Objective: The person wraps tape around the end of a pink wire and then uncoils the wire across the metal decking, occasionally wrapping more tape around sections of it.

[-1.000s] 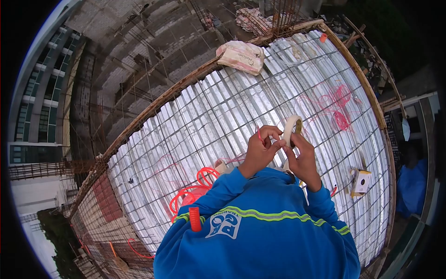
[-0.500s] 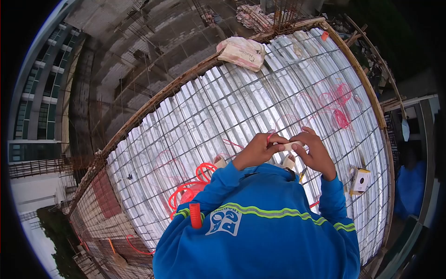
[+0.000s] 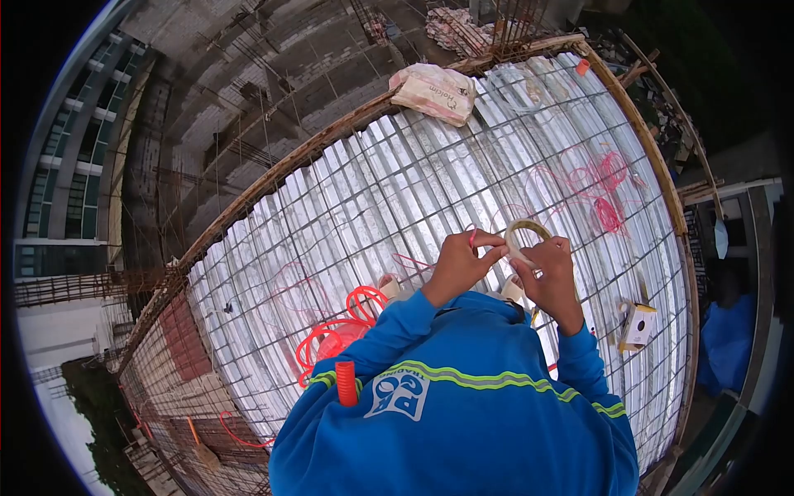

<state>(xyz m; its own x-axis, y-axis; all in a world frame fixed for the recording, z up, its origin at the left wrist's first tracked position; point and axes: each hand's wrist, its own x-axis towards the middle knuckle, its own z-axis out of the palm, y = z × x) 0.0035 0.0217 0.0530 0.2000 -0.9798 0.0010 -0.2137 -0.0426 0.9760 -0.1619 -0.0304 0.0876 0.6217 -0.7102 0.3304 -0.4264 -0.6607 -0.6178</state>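
Note:
A cream-coloured roll of masking tape point(image 3: 528, 225) is up in front of my chest, its ring tilted so the hole shows. My right hand point(image 3: 552, 277) is closed around the lower right side of the roll. Thumb and fingers of my left hand point(image 3: 460, 263) pinch at the left edge of the tape. A thin pink-red line point(image 3: 473, 239) shows at the fingers of my left hand, partly hidden. An orange-red corrugated tube point(image 3: 346, 384) stands out against my blue shirt on the left.
Rebar mesh covers the ribbed metal decking point(image 3: 397, 198). Orange tubing point(image 3: 364, 306) lies left of my feet and pink string point(image 3: 608, 211) lies right. A small box point(image 3: 638, 326) sits at right. A cement bag point(image 3: 434, 93) lies by the far wooden edge point(image 3: 331, 149).
The tape roll has turned up, so its ring and hole now show above my hands. My right hand has shifted slightly lower and my left hand slightly left.

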